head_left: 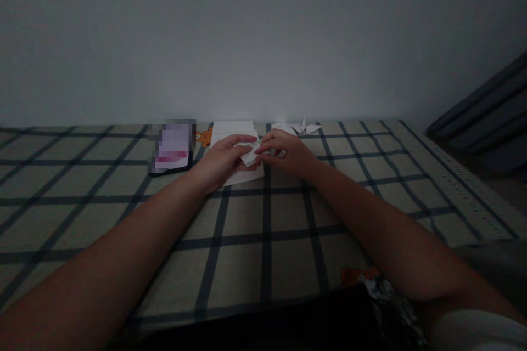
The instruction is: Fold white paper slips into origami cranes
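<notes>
Between my two hands is a small piece of folded white paper [249, 158], held above the checked tablecloth. My left hand [224, 156] grips it from the left, thumb on top and fingers beneath. From the right, my right hand [286, 149] pinches the paper's edge between thumb and fingertips. White paper sheets [233, 127] lie under and behind my left hand. Just beyond my right hand sits a folded paper crane [305, 128], with another white folded piece [284, 127] beside it, partly hidden by the hand.
A phone [172, 145] with a lit, blurred screen stands left of the papers. An orange cartoon figure [203, 137] shows beside it. The checked tablecloth [247, 263] reaches a pale wall [263, 38]. Dark folded fabric [489, 115] is at the right.
</notes>
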